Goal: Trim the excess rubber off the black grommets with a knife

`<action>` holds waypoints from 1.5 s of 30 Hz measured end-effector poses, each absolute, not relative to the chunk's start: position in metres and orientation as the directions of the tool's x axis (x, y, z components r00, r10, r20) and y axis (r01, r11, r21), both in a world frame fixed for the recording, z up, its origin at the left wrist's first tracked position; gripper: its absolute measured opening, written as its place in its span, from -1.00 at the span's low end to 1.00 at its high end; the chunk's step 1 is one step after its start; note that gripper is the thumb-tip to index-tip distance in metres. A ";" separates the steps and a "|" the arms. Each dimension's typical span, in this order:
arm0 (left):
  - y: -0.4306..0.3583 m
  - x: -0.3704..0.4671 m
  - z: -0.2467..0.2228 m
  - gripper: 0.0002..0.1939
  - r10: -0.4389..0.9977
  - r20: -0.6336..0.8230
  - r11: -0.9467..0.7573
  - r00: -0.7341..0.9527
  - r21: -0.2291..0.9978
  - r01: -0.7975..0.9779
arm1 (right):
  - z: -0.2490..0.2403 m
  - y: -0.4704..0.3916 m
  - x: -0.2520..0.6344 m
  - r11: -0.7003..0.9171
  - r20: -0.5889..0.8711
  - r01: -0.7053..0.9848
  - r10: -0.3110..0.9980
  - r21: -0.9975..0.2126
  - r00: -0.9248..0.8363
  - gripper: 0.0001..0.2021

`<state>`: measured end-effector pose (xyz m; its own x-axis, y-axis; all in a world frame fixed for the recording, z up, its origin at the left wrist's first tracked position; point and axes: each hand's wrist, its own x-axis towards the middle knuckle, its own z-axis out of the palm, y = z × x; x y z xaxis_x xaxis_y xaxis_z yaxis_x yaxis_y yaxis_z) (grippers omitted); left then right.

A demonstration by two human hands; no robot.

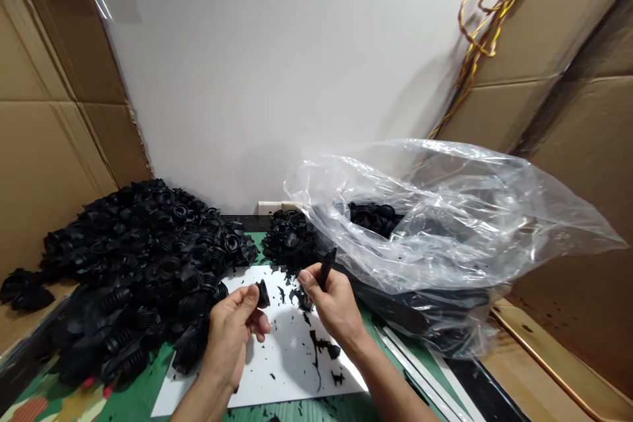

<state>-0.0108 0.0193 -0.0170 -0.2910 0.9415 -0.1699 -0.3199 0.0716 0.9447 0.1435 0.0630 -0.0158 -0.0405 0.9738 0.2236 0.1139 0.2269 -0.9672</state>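
My left hand (231,323) pinches a small round black rubber part (264,295) with a flared rim, between thumb and fingertips. To its right, my right hand (332,306) is closed around a dark stick-like tool (327,265) whose upper end juts out above the fist; its working end is hard to make out. Below that fist shows a dark scrap (302,300). Both hands are over a white sheet (277,376) strewn with black rubber trimmings (326,346). A large heap of ribbed black rubber parts (163,257) lies at the left.
A smaller pile of black scraps (291,237) lies behind the sheet. At the right, a clear plastic bag (445,244) holds more black parts (373,217). Cardboard panels (54,79) flank the green surface (163,369). A gold phone (564,359) lies far right, near white strips (420,372).
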 end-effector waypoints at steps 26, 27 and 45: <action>0.021 -0.013 -0.014 -0.55 0.954 -0.190 0.134 -0.233 0.963 -0.234 | 0.050 0.103 0.184 0.363 0.238 -0.355 0.906 -0.862 0.350 -0.73; 0.021 -0.014 -0.015 -0.55 0.953 -0.185 0.128 -0.240 0.964 -0.234 | 0.043 0.095 0.177 0.431 0.383 -0.174 0.888 -0.885 0.254 -0.79; 0.020 -0.013 -0.015 -0.51 0.958 -0.106 0.073 -0.267 0.988 -0.133 | 0.033 0.074 0.159 0.651 0.658 0.134 0.697 -0.747 0.286 -0.90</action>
<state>-0.0129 0.0199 -0.0146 -0.2674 0.9577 -0.1065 -0.1327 0.0728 0.9885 0.1589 0.0742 0.0329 0.2856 0.6966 0.6581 0.1343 0.6509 -0.7472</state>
